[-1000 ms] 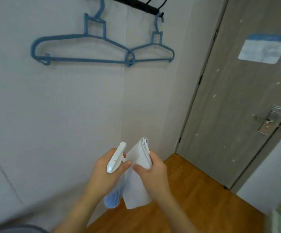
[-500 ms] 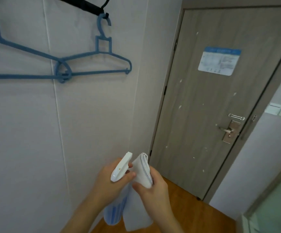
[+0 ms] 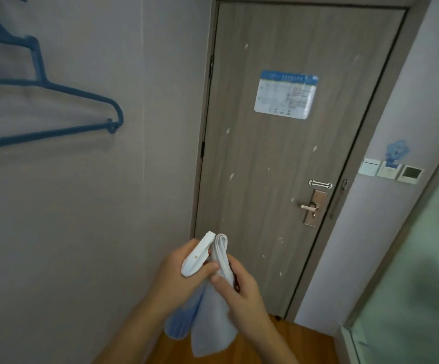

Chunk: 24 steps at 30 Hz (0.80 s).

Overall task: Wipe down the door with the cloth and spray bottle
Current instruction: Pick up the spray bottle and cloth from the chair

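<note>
left hand grips spray bottle at neck (light, rigid, slick plastic) | right hand pinches folded cloth, soft, limp, hanging | door at 1 o'clock, speckled, not yet touched

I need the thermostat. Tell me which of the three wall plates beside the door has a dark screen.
The rightmost plate, farthest from the door; the other two are plain and pale.
</note>
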Motion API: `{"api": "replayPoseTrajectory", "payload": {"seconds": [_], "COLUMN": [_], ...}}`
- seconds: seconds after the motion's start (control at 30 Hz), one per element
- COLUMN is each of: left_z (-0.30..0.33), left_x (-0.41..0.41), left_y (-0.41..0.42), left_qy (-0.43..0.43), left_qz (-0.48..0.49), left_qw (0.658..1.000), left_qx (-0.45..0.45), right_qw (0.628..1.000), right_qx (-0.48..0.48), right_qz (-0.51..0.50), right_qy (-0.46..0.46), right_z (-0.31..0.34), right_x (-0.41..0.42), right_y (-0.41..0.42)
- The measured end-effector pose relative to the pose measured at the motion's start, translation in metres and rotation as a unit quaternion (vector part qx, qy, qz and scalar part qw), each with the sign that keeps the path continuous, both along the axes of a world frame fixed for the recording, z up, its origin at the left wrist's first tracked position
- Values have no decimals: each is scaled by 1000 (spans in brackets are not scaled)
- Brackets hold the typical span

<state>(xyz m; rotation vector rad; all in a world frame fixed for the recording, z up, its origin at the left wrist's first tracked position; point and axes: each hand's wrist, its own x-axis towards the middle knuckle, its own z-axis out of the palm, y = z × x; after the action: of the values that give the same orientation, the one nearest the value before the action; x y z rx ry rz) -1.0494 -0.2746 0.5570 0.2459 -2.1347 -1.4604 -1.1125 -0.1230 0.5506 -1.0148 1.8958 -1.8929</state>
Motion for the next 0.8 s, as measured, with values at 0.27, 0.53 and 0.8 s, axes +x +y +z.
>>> {"api": "replayPoseTrajectory", "payload": {"seconds": [0.27, 0.53, 0.8], "left_z": [-1, 15, 11], "left_x": [-143, -296, -404], "left_y": [-42, -72, -112], "left_qy": [-7, 36, 54], "left_qz": [-11, -5, -3], "left_qw": [999, 993, 981], "left_qx": [43, 115, 186], "right_qw": [1000, 994, 983], "right_qx": [11, -82, 3], "right_qz": [-16, -2, 15], "right_qy": [-22, 65, 184], "right_z": [0, 17, 19], "right_x": [-156, -322, -460], "right_y": [-33, -74, -108]}}
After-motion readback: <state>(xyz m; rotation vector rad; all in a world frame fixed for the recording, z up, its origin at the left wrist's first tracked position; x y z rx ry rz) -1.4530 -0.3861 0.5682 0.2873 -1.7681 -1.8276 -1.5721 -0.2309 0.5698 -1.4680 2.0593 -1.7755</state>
